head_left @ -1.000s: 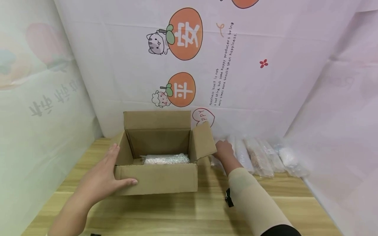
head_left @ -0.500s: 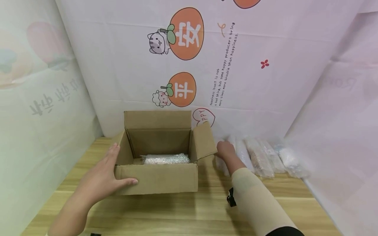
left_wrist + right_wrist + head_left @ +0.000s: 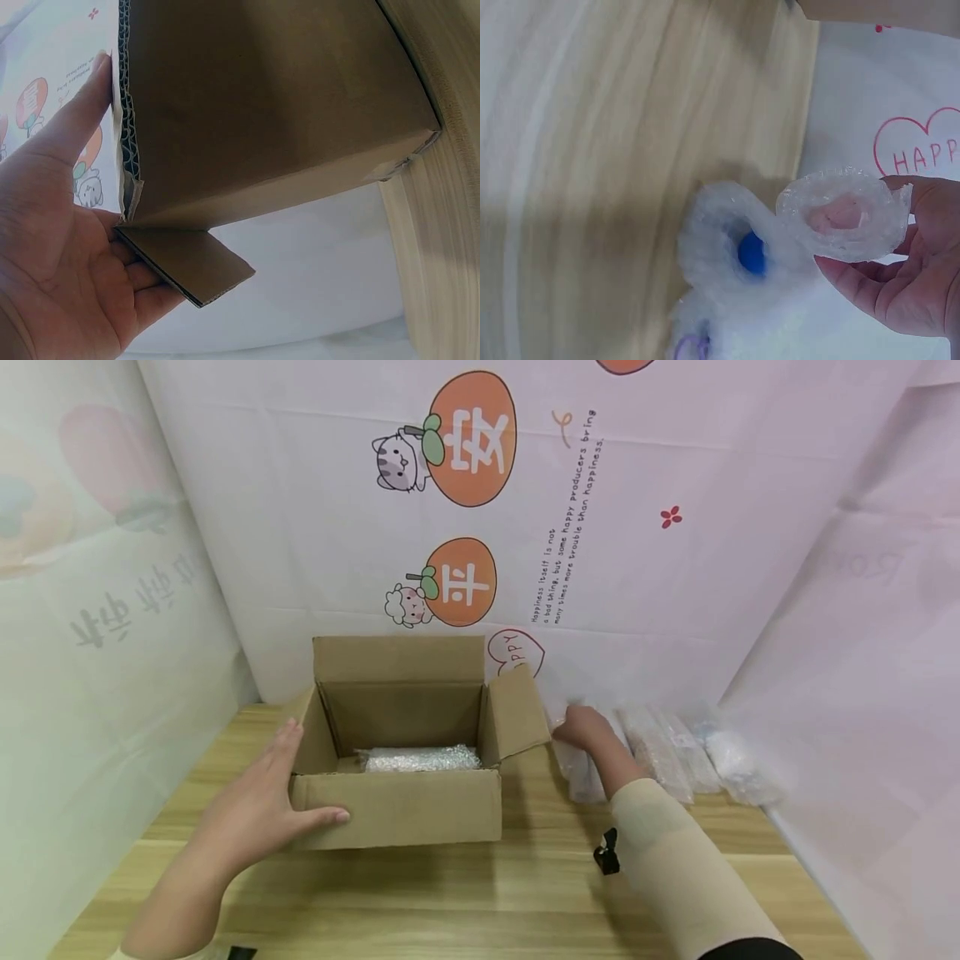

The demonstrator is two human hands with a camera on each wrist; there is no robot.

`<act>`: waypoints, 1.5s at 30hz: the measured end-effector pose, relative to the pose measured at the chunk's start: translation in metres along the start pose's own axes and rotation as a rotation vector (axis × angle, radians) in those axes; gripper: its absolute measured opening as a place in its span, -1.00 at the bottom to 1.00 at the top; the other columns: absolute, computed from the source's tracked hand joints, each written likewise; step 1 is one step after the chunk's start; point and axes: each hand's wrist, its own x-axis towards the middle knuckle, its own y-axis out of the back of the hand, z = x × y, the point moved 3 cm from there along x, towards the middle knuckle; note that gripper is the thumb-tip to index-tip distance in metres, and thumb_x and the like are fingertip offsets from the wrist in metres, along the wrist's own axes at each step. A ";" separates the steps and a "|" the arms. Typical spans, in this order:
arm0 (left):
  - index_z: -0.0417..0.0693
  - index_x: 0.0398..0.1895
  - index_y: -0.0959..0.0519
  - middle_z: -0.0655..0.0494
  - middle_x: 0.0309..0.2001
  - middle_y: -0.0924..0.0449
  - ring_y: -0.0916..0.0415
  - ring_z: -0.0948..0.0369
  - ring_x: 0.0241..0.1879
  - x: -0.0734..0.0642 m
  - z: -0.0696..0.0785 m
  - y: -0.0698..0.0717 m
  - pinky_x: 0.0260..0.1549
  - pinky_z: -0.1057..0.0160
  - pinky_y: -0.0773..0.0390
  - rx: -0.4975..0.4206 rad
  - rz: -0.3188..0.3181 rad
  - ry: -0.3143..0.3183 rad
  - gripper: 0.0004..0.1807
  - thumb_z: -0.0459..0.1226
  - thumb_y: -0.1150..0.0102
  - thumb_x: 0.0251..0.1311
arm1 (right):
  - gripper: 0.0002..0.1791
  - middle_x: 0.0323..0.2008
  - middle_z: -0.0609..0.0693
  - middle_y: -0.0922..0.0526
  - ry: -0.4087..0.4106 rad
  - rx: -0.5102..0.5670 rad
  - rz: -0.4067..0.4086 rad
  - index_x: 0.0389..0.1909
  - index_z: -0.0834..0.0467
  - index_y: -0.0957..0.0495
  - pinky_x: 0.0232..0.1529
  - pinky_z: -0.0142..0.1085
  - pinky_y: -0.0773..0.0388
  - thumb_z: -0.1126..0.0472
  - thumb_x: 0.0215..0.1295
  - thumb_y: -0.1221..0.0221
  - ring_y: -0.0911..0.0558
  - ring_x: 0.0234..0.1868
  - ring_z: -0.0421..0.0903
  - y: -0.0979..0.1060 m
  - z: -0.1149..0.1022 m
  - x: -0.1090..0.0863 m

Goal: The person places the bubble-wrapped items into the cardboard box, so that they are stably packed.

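My left hand (image 3: 251, 802) grips the near left corner of an open cardboard box (image 3: 397, 810). The thumb lies across the front, and in the left wrist view the fingers sit behind a small flap (image 3: 191, 262). Inside the box lies a bubble-wrapped package (image 3: 422, 759). To the right, my right hand (image 3: 588, 731) holds the far part of another bubble-wrapped package (image 3: 577, 774). The right wrist view shows this rolled package (image 3: 844, 214) end-on between thumb and fingers, something pinkish visible through its middle. Beside it sits a wrapped roll (image 3: 720, 232) with a blue thing inside.
More clear-wrapped packages (image 3: 663, 756) lie in a row along the back right of the wooden table (image 3: 420, 902). The box's right flap (image 3: 519, 708) sticks out towards them. A printed white sheet (image 3: 637, 577) hangs behind, with pale sheets at both sides.
My right hand has shifted a little to the right, the package it holds moving along with it. My left hand stays on the box corner, and the box stands still.
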 end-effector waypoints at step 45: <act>-0.08 0.58 0.35 -0.12 0.59 0.30 0.02 -0.27 0.47 -0.001 0.000 -0.001 0.23 -0.40 -0.21 -0.005 0.010 -0.002 0.49 0.57 -0.09 -0.20 | -0.36 0.36 0.19 -0.31 0.400 0.213 0.145 0.42 0.14 -0.32 0.22 0.15 -0.38 0.27 0.29 -0.17 -0.34 0.31 0.21 0.164 -0.067 -0.058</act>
